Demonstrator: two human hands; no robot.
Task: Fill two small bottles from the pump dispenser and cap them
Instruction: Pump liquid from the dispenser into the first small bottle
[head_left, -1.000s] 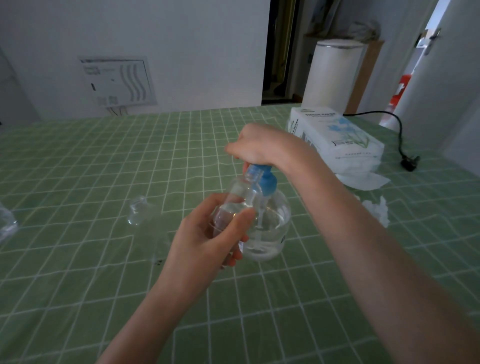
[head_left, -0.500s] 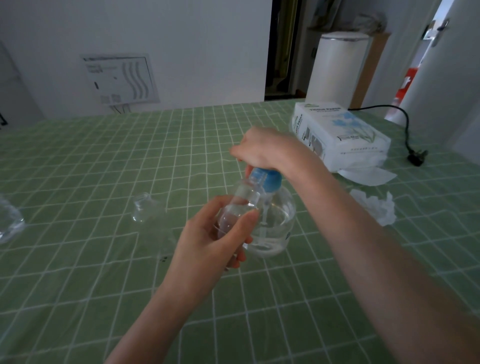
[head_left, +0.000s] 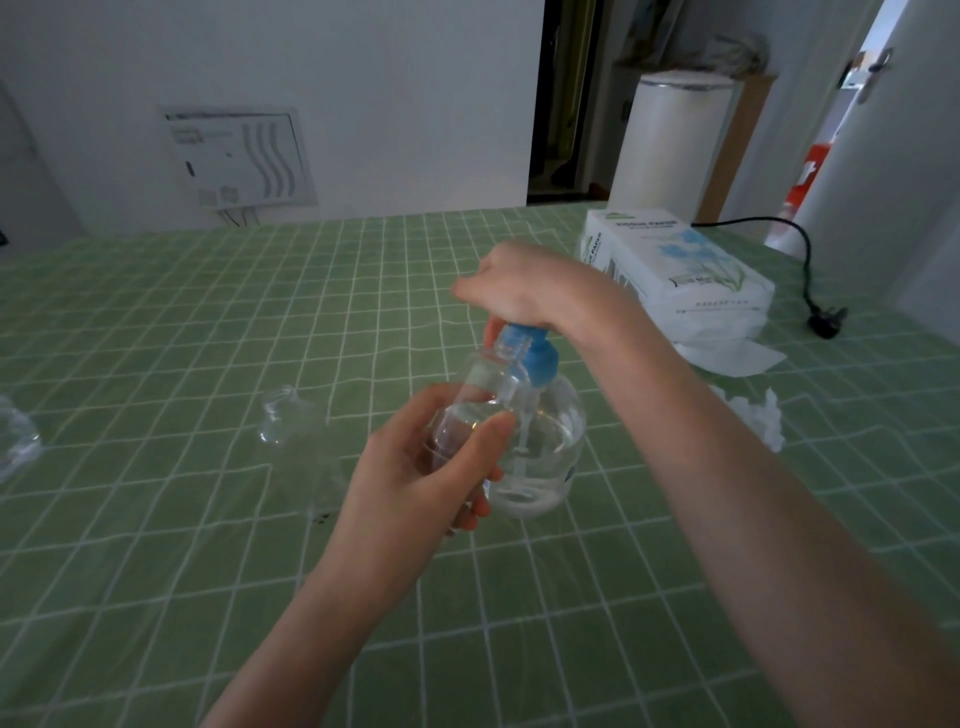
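Fingers (head_left: 470, 506) and thumb of the left hand (head_left: 415, 483) wrap the body of a small clear bottle (head_left: 470, 415), so this grip is clamped on it. The bottle is lifted off the surface and tilted, its open threaded neck raised up against the blue pump head (head_left: 530, 353). The right hand (head_left: 519, 288) sits on top of that pump head, palm down with the fingers curled over it, its grip closed on the head; the nozzle itself is mostly hidden under the hand. Below the blue collar, the round clear pump dispenser (head_left: 545, 447) stands on the tabletop (head_left: 156, 545) just behind the held bottle and touching it in view, holding a low pool of clear liquid with the dip tube showing inside.

Left of the hands, a second small clear bottle (head_left: 278, 421) stands upright and uncapped on the green checked cloth, apart from the dispenser. At the far left edge, part of another clear container (head_left: 15, 441) shows. To the right lie a crumpled tissue (head_left: 763, 421), a white tissue pack (head_left: 680, 270) with a sheet spread beneath it, and a black power cord with plug (head_left: 826, 317).
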